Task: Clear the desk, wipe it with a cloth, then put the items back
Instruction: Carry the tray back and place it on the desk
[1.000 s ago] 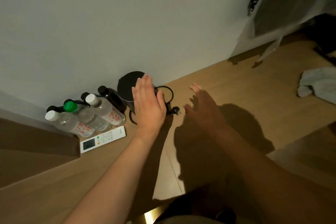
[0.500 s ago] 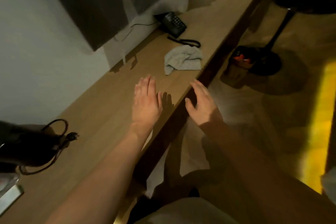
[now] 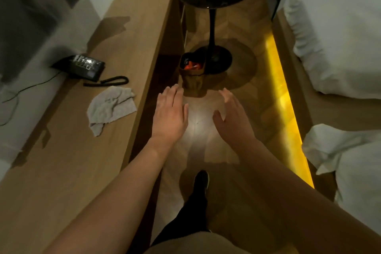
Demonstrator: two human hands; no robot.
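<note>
Now swung away from the kettle end, both grips wide and empty — left hand (image 3: 170, 116) and right hand (image 3: 232, 118) out past the worktop (image 3: 68, 171) front edge, grey cloth (image 3: 112, 107) mid-worktop beside the telephone (image 3: 85, 67): wiping probably next.

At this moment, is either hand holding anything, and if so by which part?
Nothing is held. The left hand and right hand are both open and empty; the cloth lies untouched on the desk.
</note>
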